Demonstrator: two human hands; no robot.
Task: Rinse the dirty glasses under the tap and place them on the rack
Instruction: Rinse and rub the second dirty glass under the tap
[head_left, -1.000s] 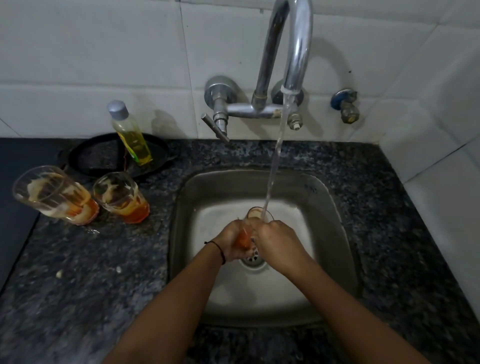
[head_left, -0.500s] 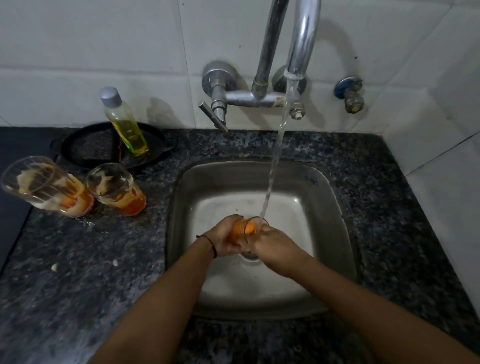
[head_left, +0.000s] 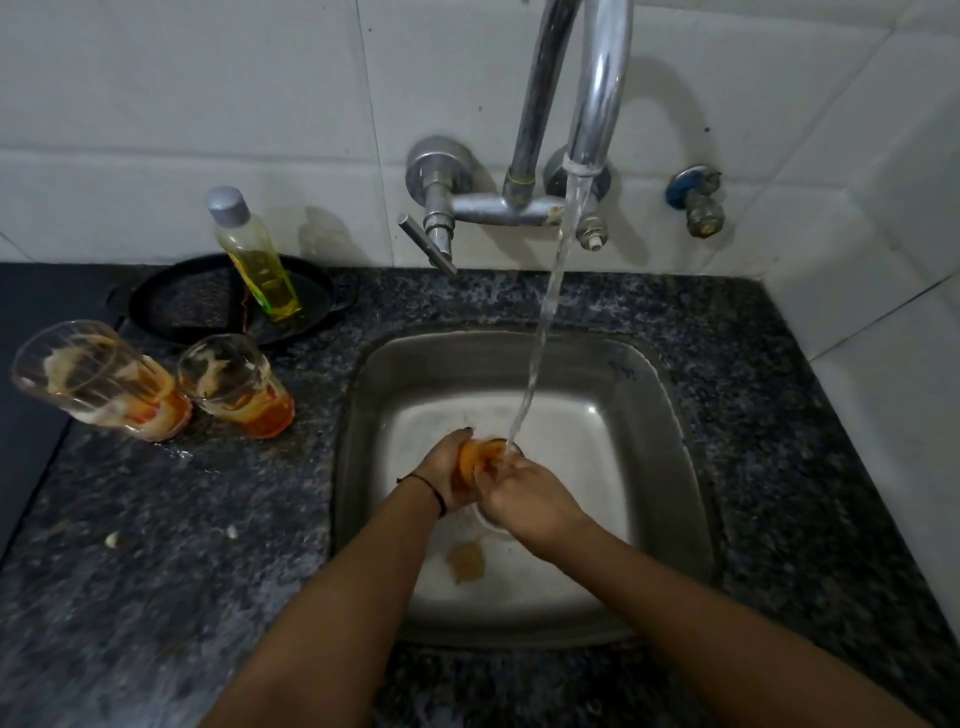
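Left hand (head_left: 451, 470) wraps the glass (head_left: 480, 460) at its orange base, right hand (head_left: 524, 501) grasps the mouth end. The glass is tilted between both hands, over the sink (head_left: 670, 415). The tap (head_left: 592, 104) stream hits the rim just above the right fingers. Orange residue (head_left: 467, 564) lies in the basin below the hands. 2 more dirty ones, tall glass (head_left: 98, 379) and short glass (head_left: 234, 384), stand well left of the left hand.

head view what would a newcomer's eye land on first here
The running water falling from the tap into the sink, onto an orange-stained glass that the left hand and right hand hold together. Then the two dirty glasses on the dark counter left of the sink, smeared with pale residue.
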